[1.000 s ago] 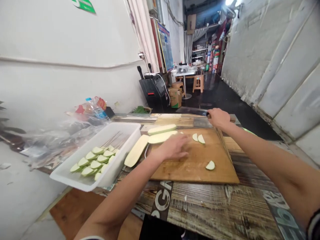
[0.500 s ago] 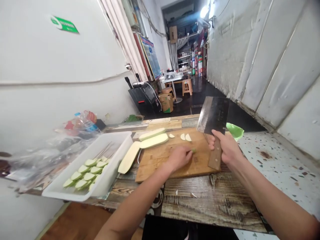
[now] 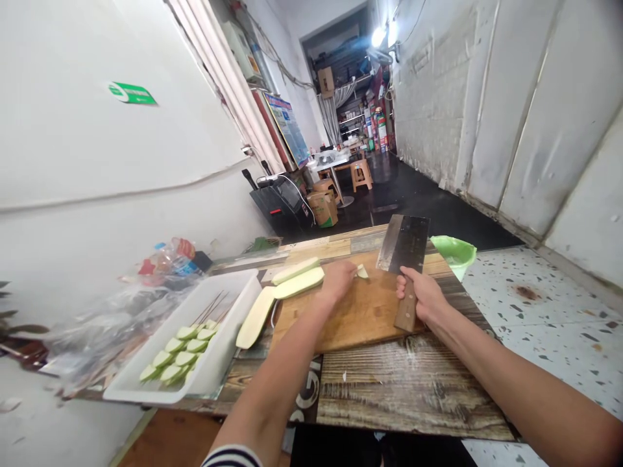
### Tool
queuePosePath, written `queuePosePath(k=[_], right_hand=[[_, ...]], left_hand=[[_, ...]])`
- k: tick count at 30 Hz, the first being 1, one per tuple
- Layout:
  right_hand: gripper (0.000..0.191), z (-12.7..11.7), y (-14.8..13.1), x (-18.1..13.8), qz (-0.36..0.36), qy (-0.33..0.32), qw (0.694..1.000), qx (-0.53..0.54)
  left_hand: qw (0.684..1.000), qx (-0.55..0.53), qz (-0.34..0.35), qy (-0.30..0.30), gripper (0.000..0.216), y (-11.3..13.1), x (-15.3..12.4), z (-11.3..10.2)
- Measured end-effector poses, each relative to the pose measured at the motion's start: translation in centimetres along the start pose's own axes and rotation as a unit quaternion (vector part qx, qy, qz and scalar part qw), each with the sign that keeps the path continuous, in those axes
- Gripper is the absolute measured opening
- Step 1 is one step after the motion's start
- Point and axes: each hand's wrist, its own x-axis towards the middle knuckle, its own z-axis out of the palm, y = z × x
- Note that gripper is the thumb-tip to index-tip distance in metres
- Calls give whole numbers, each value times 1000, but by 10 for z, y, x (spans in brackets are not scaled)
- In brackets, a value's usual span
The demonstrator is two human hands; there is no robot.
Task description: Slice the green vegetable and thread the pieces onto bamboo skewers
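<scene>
My right hand [image 3: 421, 295] is closed round the wooden handle of a cleaver [image 3: 403, 243], its broad dark blade raised over the right side of the wooden cutting board [image 3: 360, 318]. At the board's far middle, my left hand [image 3: 339, 280] has its fingers drawn together at small pale vegetable slices [image 3: 361, 272]. Part of what lies under those fingers is hidden. Long pale halves of what looks like peeled eggplant [image 3: 299, 283] rest left of that hand, and another half [image 3: 256, 318] lies beside the board.
A white plastic tub [image 3: 109, 388] on the left holds several green-skinned cut pieces [image 3: 185, 358] and thin wooden skewers [image 3: 211, 305]. Plastic bags [image 3: 111, 311] crowd the wall side. Beyond the table's right edge stands a light green basin [image 3: 455, 253].
My left hand has moved away from me and leftward, from the board's middle to the small slices. The cleaver has come down slightly, still in my right hand. The view has shifted.
</scene>
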Motion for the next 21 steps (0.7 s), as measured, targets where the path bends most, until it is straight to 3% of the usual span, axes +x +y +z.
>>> queuePosePath(k=[5, 9, 12, 15, 21], right_hand=[[26, -6, 2, 7, -2, 5, 1000, -2], [26, -8, 4, 9, -1, 3, 1000, -3], [26, -7, 4, 8, 0, 1, 1000, -5], [27, -6, 3, 6, -1, -1, 1000, -8], [28, -4, 1, 5, 1, 4, 1000, -15]], left_hand=[[997, 20, -39, 58, 29, -46, -41, -28], [997, 75, -18, 8, 43, -103, -69, -22], [995, 92, -8, -31, 51, -131, -75, -12], [995, 97, 4, -38, 54, -141, -70, -4], [994, 110, 17, -15, 64, -138, -52, 7]])
